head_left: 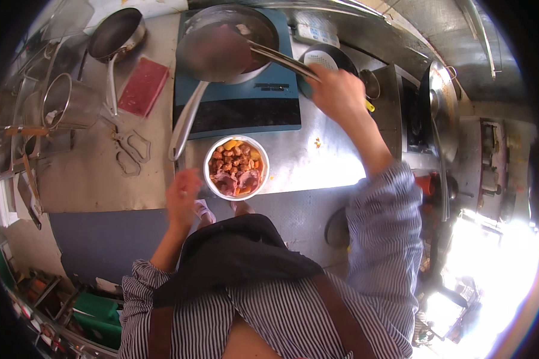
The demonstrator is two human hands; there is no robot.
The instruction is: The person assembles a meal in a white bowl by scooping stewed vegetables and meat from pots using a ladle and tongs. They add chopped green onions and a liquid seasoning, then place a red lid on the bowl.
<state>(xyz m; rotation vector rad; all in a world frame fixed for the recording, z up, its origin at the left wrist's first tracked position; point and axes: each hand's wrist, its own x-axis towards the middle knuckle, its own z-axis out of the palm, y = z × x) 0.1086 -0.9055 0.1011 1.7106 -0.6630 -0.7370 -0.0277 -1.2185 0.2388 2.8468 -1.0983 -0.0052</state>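
Tongs [292,64] slim, silvery, metallic; right hand [338,93] closed around them, left hand [184,187] empty, loosely curled.

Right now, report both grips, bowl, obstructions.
Right grip holding tongs over pan. Left grip empty, beside filled bowl. Pan handle juts toward left grip.

No readable wording anywhere in view right now! Small dark patch of marks on blue cooktop [236,96], right of centre, near black front band [239,116] — looks like print, but far too tiny to make out. Up at back, white device [315,35] shows bluish, key-like patches; any characters there blur away. Two spots with possible lettering, then, and neither gives up single letter or digit!
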